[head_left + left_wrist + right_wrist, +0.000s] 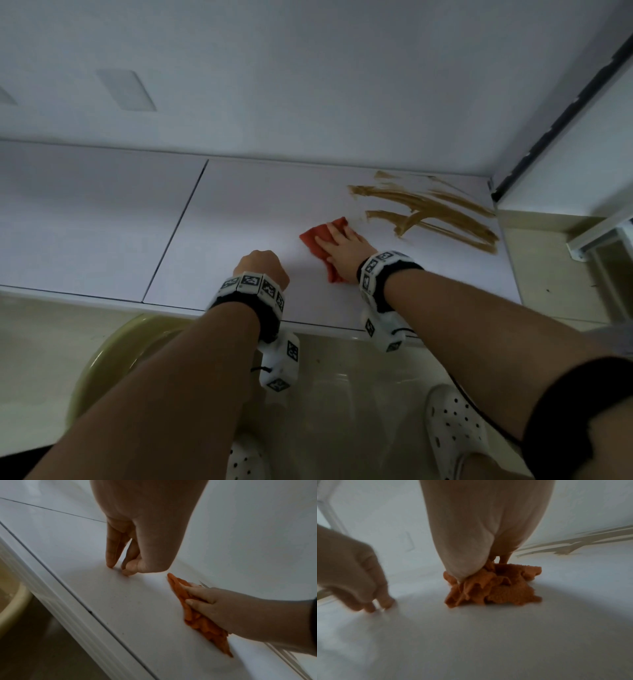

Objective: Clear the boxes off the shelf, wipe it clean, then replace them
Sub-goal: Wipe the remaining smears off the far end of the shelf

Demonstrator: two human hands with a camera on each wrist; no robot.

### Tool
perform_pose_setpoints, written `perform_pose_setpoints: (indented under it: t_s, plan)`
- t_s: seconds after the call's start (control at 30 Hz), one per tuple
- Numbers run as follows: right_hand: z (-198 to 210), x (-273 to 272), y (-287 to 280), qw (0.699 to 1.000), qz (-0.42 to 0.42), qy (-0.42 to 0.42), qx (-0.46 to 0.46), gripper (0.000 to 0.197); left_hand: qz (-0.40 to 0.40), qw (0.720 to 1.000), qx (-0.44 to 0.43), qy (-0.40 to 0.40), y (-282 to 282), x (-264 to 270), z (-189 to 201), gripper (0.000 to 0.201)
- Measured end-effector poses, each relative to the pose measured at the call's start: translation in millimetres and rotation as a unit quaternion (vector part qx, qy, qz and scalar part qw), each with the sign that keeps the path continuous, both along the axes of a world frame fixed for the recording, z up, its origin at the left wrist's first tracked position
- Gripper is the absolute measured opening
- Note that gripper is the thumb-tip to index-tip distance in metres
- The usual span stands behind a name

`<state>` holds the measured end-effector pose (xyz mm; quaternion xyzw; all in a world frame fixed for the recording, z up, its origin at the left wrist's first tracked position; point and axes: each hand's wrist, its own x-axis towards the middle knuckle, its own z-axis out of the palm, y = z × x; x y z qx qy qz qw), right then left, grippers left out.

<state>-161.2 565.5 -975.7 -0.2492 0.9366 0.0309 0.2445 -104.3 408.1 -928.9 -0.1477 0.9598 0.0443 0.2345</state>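
No boxes are in view. The white shelf [239, 222] is bare apart from brown smears [428, 212] near its right end. My right hand [342, 246] lies flat on a bunched orange-red cloth [317, 240] and presses it onto the shelf just left of the smears. In the right wrist view the cloth [496, 588] is crumpled under the palm, with the smears [573, 543] beyond it. My left hand [262, 267] is curled and holds nothing. Its fingertips [109, 563] rest on the shelf, left of the cloth [202, 626].
A seam [178, 233] splits the shelf into two panels. A yellow-green basin [113, 353] stands on the floor below the shelf's front edge. My feet in white perforated shoes [452, 425] are on the tiled floor. A white frame [599, 236] stands past the shelf's right end.
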Motion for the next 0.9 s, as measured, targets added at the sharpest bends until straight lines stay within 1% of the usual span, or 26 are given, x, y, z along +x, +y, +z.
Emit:
perform_pose_setpoints:
  t_s: [0.07,0.1,0.2,0.3,0.43,0.5,0.57,0.63,0.77,0.9]
  plan:
    - [4.2,-7.2,15.9,0.999,-0.033,-0.022,0.002,0.082,0.0,1.0,0.0,-0.005,-0.9,0.7,1.0,0.028]
    - [5.3,-9.4,27.5,0.998,-0.054,-0.026,0.005,0.086,0.0,1.0,0.002,-0.006,-1.1,1.2,1.2,0.028]
    - [6.3,-7.9,63.2,0.994,-0.105,-0.025,0.019,0.079,-0.003,1.0,0.005,0.002,0.5,2.4,1.9,0.029]
    - [4.9,10.6,76.1,0.996,-0.084,-0.004,0.032,0.071,-0.002,1.0,0.006,0.005,3.7,4.0,1.9,0.031]
    - [4.7,39.3,52.7,1.0,-0.006,0.0,0.017,0.073,0.002,1.0,0.009,0.001,6.4,4.4,3.6,0.03]
    - [2.2,39.4,36.2,0.999,0.037,-0.009,0.022,0.078,0.005,1.0,0.007,-0.001,7.2,4.7,3.9,0.029]
    - [0.8,30.1,23.7,0.998,0.05,-0.016,0.026,0.082,0.006,1.0,0.004,-0.003,7.9,4.9,3.4,0.028]
    - [-0.7,15.8,14.4,0.999,0.042,-0.016,0.025,0.083,0.004,1.0,0.0,-0.006,7.9,4.4,2.7,0.027]
    - [-4.1,-19.2,1.6,0.999,-0.001,-0.032,0.028,0.091,-0.004,1.0,-0.004,-0.009,2.6,0.6,1.7,0.027]
    - [1.2,-44.4,16.0,0.998,-0.047,-0.028,0.023,0.087,-0.002,1.0,0.006,-0.012,-2.6,-3.9,1.4,0.027]
